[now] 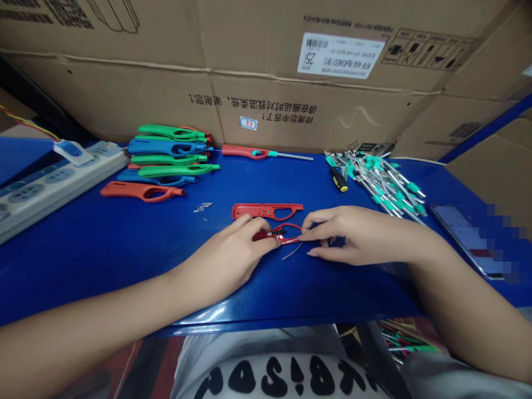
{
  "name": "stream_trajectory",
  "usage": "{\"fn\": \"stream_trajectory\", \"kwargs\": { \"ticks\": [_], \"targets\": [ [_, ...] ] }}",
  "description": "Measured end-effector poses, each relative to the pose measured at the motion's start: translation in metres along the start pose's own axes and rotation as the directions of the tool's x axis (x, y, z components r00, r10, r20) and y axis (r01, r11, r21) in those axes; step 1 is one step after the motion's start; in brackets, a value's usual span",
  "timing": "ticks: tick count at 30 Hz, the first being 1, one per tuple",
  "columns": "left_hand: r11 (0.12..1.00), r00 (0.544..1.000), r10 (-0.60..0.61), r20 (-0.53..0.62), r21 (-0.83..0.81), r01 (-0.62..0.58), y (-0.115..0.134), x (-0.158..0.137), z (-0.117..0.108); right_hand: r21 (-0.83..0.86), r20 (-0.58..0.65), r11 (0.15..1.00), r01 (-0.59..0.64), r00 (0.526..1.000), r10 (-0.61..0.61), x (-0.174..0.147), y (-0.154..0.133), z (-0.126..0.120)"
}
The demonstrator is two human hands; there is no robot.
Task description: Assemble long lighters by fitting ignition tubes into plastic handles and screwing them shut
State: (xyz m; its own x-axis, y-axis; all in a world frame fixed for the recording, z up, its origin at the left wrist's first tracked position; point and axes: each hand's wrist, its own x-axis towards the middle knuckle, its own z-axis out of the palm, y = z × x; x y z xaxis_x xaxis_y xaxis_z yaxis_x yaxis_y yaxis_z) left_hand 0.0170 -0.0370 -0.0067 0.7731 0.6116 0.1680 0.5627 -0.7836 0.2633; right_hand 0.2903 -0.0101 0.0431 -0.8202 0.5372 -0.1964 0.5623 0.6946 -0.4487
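Observation:
On the blue table, a red lighter shell half (293, 227) lies between my two hands, with a dark part and a thin wire inside it. My left hand (239, 244) grips the shell's left end, fingers curled over it. With thumb and finger pinched, my right hand (344, 233) holds the shell's narrow right end. A thin grey tube (292, 252) sticks out below the shell, near my right fingertips. Just behind lies the other red shell half (249, 210), hollow side up. Small screws (202, 208) are scattered left of it.
Coloured lighter shells (166, 158) pile at the back left beside a power strip (58, 177). A complete red lighter (249, 151) lies against the cardboard box (257, 72). At right are metal lighter tubes (386, 180), a black-yellow screwdriver (339, 180) and a phone (465, 238).

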Motion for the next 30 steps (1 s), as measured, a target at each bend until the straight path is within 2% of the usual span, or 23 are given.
{"fn": "stream_trajectory", "kwargs": {
  "ticks": [4,11,17,23,25,26,27,28,29,30],
  "targets": [
    [0.996,1.0,0.019,-0.023,0.086,-0.017,0.001,-0.002,0.002,0.016,0.0,1.0,0.001,1.0,-0.001,-0.001,0.0,-0.001],
    [0.946,0.996,0.086,0.01,0.312,-0.085,0.011,-0.002,0.0,-0.025,-0.007,1.0,0.0,1.0,-0.001,0.0,-0.002,0.001],
    [0.941,0.988,0.147,-0.039,0.312,-0.128,0.01,-0.004,0.002,-0.044,0.014,0.999,-0.008,1.0,0.009,0.002,-0.004,0.001],
    [0.955,0.99,0.129,-0.053,0.274,-0.11,0.006,-0.005,0.005,0.008,0.003,1.0,0.008,1.0,-0.008,0.001,-0.005,0.0],
    [0.952,0.989,0.138,-0.05,0.283,-0.118,0.005,-0.005,0.005,0.049,-0.068,0.998,0.045,0.997,-0.041,-0.001,-0.001,-0.004],
    [0.95,0.989,0.143,-0.046,0.286,-0.124,0.004,-0.005,0.005,0.054,-0.156,0.997,0.052,0.987,-0.043,-0.003,0.003,-0.007],
    [0.95,0.988,0.149,-0.047,0.284,-0.13,0.004,-0.005,0.005,0.043,-0.278,0.998,0.036,0.96,-0.022,-0.006,0.009,-0.012],
    [0.951,0.986,0.157,-0.051,0.278,-0.137,0.003,-0.005,0.005,0.013,-0.445,1.0,-0.027,0.895,0.03,-0.009,0.017,-0.016],
    [0.953,0.985,0.161,-0.06,0.269,-0.139,0.002,-0.005,0.004,-0.014,-0.608,0.988,-0.152,0.786,0.112,-0.012,0.026,-0.021],
    [0.956,0.984,0.164,-0.072,0.259,-0.141,0.0,-0.005,0.004,-0.021,-0.737,0.945,-0.326,0.644,0.205,-0.017,0.036,-0.026]
  ]
}}
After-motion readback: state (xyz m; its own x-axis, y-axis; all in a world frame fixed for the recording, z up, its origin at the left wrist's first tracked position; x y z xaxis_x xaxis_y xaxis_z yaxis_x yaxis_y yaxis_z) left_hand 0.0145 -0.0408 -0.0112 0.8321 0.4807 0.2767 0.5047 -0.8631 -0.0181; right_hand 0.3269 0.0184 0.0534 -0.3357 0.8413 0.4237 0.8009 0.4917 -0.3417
